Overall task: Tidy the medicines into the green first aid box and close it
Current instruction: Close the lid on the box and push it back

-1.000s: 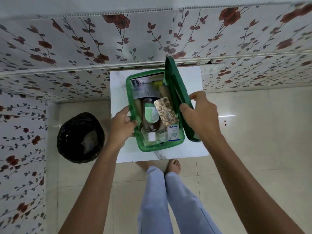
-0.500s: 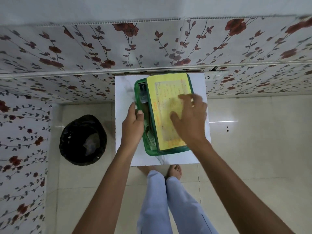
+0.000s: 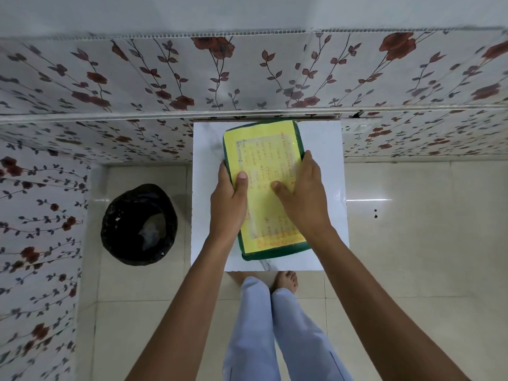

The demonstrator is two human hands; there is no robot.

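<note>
A green first aid box (image 3: pixel 270 253) lies flat on a small white table (image 3: pixel 321 149), its lid down and covered by a yellow sheet (image 3: pixel 264 149) printed with orange text too blurred to read. The medicines are out of sight beneath the closed lid. The box sits slightly askew, its far end close to the table's back edge and its near end short of the front edge.

The left hand (image 3: pixel 228 199) clasps the box's left side, fingers curled over the edge and thumb (image 3: pixel 242 178) pressed on top of the yellow sheet. The right hand (image 3: pixel 302 196) grips the opposite side in the same way, palm lying across the lid, thumb (image 3: pixel 277 185) pointing inward toward the other thumb. Both hands close on the box between them.

The table stands against a wall (image 3: pixel 247 75) papered with red roses and grey vines. To its left, on the pale tiled floor (image 3: pixel 412 243), sits a round bin lined with a black bag (image 3: pixel 138 224). Below the table's front edge appear bare feet (image 3: pixel 287 280) and light blue trousers (image 3: pixel 275 334).
</note>
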